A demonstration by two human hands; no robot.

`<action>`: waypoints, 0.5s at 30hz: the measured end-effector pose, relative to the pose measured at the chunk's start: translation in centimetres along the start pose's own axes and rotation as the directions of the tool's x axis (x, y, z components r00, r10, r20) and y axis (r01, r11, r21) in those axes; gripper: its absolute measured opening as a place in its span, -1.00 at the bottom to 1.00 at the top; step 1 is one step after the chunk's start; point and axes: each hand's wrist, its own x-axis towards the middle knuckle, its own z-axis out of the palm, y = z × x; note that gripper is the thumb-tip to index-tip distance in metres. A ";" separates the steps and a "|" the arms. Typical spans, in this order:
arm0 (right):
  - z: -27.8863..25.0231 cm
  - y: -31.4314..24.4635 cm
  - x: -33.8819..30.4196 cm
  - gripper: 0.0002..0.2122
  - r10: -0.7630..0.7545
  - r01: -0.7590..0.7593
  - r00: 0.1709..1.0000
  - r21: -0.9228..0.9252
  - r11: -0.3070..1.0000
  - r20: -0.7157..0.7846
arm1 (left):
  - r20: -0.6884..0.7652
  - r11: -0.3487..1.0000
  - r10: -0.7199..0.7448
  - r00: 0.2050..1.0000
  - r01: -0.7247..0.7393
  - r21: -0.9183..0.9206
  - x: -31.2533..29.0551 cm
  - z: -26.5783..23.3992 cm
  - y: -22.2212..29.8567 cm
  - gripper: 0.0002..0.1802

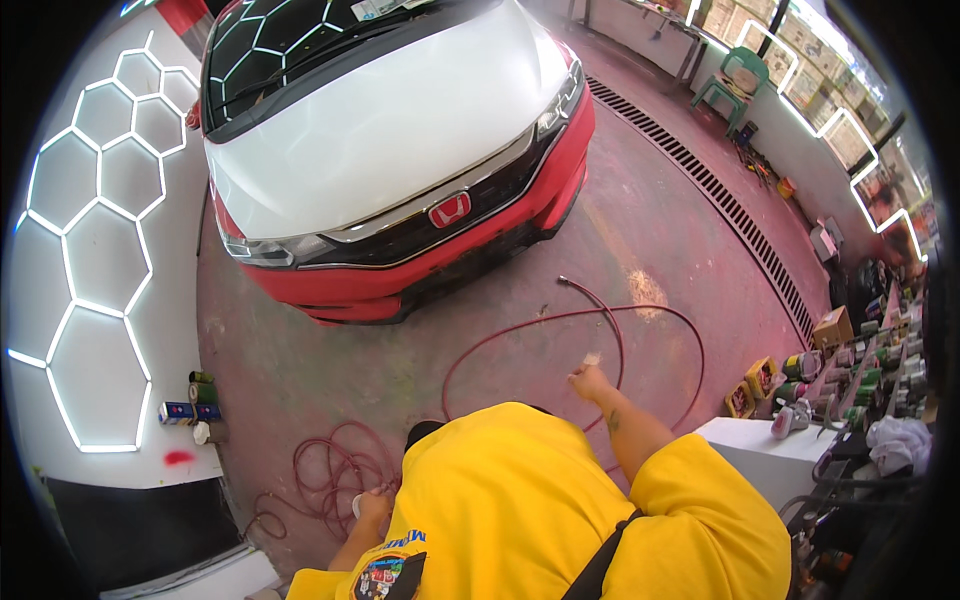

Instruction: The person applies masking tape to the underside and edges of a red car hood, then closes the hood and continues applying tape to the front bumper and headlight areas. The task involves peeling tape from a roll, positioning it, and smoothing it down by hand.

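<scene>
My right hand [590, 381] is held out over the floor with its fingers closed. A small pale flat piece [592, 359] sticks up from the fingertips; its kind is too small to tell. Low on the left, my left hand [375, 506] is closed on a small white rounded object [357, 506], mostly hidden by the hand. Ahead stands a car [390, 150] with a white bonnet and a red front bumper. Neither hand touches it.
A dark red hose [520, 325] loops across the floor, with more coils [335, 475] at the left. Cans [190, 412] stand by the left wall. A floor grate [700, 175], green chair [733, 85], white box-shaped stand [765, 455] and crowded paint tins [800, 365] line the right.
</scene>
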 end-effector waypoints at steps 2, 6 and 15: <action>1.2 2.2 -0.5 -0.53 -0.011 0.010 0.998 -0.014 1.000 -0.055 | -0.004 0.999 -0.002 1.000 0.002 -0.052 -1.7 -2.2 1.9 -0.51; 3.1 3.9 -3.7 -0.51 0.031 -0.032 0.997 -0.016 0.999 -0.071 | -0.081 0.976 0.159 0.984 -0.169 -0.136 5.1 -2.8 -0.1 -0.40; 11.8 9.1 -11.2 -0.55 0.098 -0.100 0.995 -0.168 0.981 -0.024 | -0.112 0.850 0.501 0.858 -0.512 -0.120 10.8 -5.6 0.1 -0.37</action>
